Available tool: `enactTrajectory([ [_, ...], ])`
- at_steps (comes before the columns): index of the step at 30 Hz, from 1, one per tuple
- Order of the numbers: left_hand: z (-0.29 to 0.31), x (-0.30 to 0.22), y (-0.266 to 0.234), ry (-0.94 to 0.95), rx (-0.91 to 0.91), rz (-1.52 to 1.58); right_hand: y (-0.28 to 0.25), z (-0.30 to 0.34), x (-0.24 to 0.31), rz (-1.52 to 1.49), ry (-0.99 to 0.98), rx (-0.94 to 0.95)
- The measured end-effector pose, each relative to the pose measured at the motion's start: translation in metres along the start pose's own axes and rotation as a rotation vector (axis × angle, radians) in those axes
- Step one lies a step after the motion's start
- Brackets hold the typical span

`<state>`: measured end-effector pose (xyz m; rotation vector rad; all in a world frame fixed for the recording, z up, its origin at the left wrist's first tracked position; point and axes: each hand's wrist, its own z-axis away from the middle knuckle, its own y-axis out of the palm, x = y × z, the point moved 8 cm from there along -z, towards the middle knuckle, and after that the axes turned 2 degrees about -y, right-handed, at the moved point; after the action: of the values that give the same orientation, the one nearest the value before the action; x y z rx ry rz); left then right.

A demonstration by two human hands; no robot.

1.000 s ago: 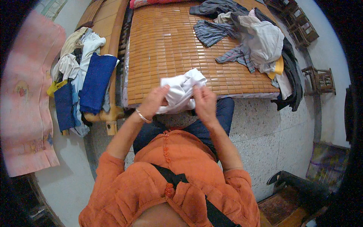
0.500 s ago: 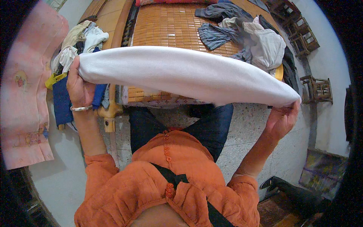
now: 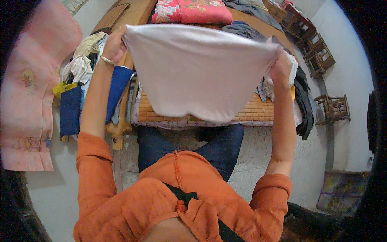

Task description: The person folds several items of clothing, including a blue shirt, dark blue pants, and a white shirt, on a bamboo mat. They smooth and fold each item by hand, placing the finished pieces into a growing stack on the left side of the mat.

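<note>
A white piece of cloth (image 3: pixel 197 72), which looks like a garment, hangs stretched between my two hands above the bed. My left hand (image 3: pixel 115 47) grips its upper left corner. At the upper right corner my right hand (image 3: pixel 281 66) has its fingers closed on the fabric. The cloth sags in the middle, and its rounded lower edge hangs over the front of the bed mat (image 3: pixel 258 105). Its folds hide much of the mat and some of the clothes behind it.
Clothes with a white crumpled piece (image 3: pixel 80 67) and a blue garment (image 3: pixel 119 90) lie at the left. A red floral folded quilt (image 3: pixel 192 11) rests at the back. Dark clothes (image 3: pixel 303 101) hang over the bed's right edge. Wooden stools (image 3: pixel 332 108) stand along the right wall; a pink curtain (image 3: pixel 30 88) hangs left.
Both hands have moved up and away from me and come closer together. The cloth, a narrow taut band before, now hangs spread open as a wide sheet.
</note>
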<state>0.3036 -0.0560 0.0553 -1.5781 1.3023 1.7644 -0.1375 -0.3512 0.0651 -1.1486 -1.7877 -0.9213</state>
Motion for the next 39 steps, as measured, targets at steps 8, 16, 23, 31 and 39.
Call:
enactTrajectory([
  [8, 0.038, -0.033, -0.017, 0.219, -0.198, -0.156, -0.011, 0.017, 0.037, 0.02, -0.048, -0.038],
  [16, 0.141, 0.193, -0.098, -0.335, -0.263, -0.889, -0.071, 0.19, -0.153, 0.308, 0.445, -0.08],
  [23, 0.207, 0.274, -0.101, -0.546, -0.382, -0.279, -0.076, 0.296, -0.207, -0.007, 0.865, -0.18],
  [31, 0.204, 0.266, -0.103, -0.488, -0.404, -0.33, -0.079, 0.285, -0.203, 0.028, 0.771, -0.257],
  [39, 0.203, 0.26, -0.1, -0.407, -0.504, -0.334, -0.078, 0.288, -0.203, 0.158, 0.691, -0.379],
])
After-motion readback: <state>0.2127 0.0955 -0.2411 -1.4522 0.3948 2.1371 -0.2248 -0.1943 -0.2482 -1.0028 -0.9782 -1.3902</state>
